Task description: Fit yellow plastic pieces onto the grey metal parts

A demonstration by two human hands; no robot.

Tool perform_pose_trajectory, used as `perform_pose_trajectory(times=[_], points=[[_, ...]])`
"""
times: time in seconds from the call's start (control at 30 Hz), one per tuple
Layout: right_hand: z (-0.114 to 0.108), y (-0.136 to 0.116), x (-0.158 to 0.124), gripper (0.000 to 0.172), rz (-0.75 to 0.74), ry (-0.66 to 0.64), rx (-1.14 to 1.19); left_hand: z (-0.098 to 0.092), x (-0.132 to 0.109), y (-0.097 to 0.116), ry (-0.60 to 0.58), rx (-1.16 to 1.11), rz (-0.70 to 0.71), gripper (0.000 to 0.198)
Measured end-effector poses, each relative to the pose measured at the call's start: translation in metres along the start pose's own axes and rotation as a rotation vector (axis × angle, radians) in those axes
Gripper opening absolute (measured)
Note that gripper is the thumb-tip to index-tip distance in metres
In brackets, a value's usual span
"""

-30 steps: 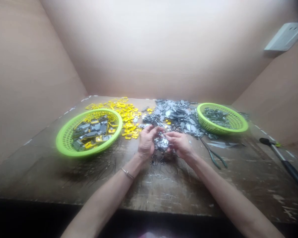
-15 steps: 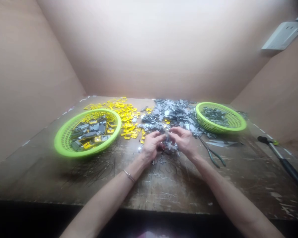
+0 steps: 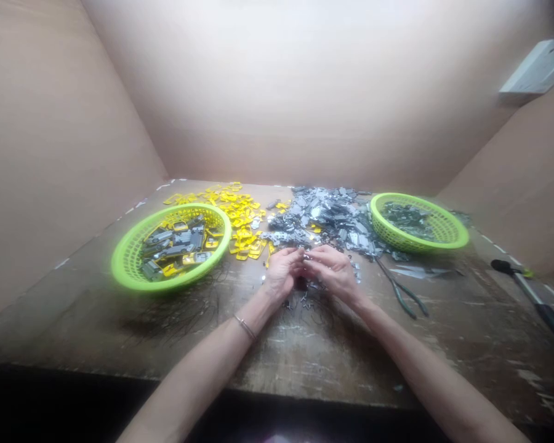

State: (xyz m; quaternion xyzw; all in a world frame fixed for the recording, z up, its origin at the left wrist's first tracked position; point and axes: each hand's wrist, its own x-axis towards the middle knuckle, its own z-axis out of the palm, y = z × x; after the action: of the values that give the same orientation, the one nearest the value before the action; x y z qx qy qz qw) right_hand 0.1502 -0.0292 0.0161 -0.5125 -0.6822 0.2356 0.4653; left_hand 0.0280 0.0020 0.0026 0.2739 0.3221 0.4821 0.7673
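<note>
My left hand [image 3: 282, 271] and my right hand [image 3: 332, 269] meet fingertip to fingertip over the middle of the table. The fingers of both are closed in a pinch. Whatever sits between them is too small and too covered to name. Just behind the fingers spreads a heap of grey flat parts [image 3: 325, 209]. Yellow frame-like parts [image 3: 240, 212] lie scattered to its left. Small silvery pieces [image 3: 306, 300] lie on the wood below my hands, partly hidden by them.
A green basket [image 3: 124, 271] on the left holds grey and yellow parts. Another green basket [image 3: 459, 237], at right, contains grey parts. Pliers [image 3: 399, 289], a clear pointed sheet [image 3: 422, 272] and a black-handled rod [image 3: 526, 286] lie on the right. Walls enclose the worn wooden table [image 3: 305, 363].
My right hand has closed in on my left, and their fingertips now touch. The whole scene has shifted slightly rightward in view. Baskets and heaps otherwise keep their places.
</note>
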Motion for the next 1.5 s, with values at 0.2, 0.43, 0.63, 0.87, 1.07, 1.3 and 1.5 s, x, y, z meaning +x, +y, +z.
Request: perform_pose_trajectory(times=[0.2, 0.43, 0.63, 0.87, 1.07, 1.3, 1.5], points=[[-0.010, -0.007, 0.005, 0.022, 0.278, 0.000, 0.313, 0.002, -0.001, 0.004, -0.051, 0.006, -0.036, 0.020], [-0.012, -0.014, 0.003, 0.015, 0.096, 0.078, 0.105, 0.003, -0.002, 0.004, -0.134, -0.038, 0.000, 0.024], [-0.012, -0.015, 0.002, 0.021, 0.066, 0.029, 0.130, 0.006, -0.005, 0.005, -0.125, 0.004, 0.021, 0.035], [-0.012, -0.004, 0.005, 0.018, 0.141, 0.084, 0.167, 0.005, -0.005, 0.003, -0.142, 0.016, 0.018, 0.032], [-0.013, -0.002, 0.005, 0.015, 0.065, 0.125, 0.081, 0.004, -0.005, 0.003, -0.161, -0.001, 0.014, 0.031], [-0.015, -0.005, 0.005, 0.013, -0.060, 0.054, 0.025, 0.005, -0.004, 0.003, -0.170, -0.009, 0.043, 0.032], [-0.016, -0.005, 0.006, 0.014, -0.105, -0.007, -0.004, 0.004, -0.003, 0.003, -0.142, 0.007, 0.053, 0.034]])
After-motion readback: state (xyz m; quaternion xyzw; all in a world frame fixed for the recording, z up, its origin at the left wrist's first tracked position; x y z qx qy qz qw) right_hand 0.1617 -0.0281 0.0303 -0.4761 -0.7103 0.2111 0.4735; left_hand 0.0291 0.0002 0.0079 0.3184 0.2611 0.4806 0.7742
